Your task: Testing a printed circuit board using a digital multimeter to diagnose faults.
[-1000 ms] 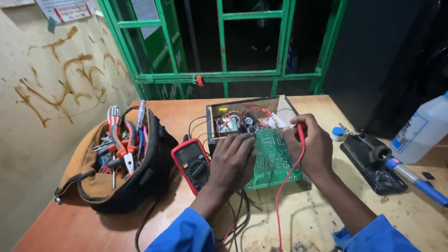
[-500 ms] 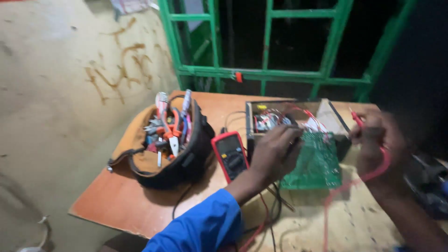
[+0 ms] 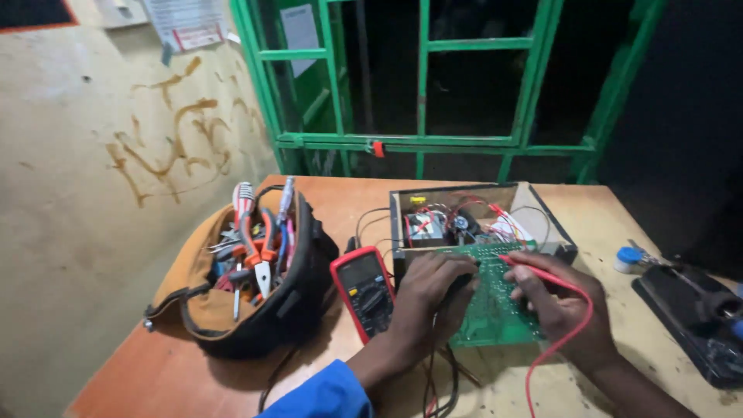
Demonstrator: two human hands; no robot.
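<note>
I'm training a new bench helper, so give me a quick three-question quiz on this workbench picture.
1. True or false: the right hand holds a red probe.
2. What lies left of the meter? A) tool bag B) bottle C) lamp
3. What colour is the circuit board under both hands?

Key: 1 true, its tip is on the board. 2 A, the tool bag. 3 green; the left hand rests on it.

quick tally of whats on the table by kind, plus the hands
hands: 2, left hand, right hand
red multimeter: 1
red probe: 1
green circuit board: 1
open metal case: 1
tool bag: 1
total: 7
</note>
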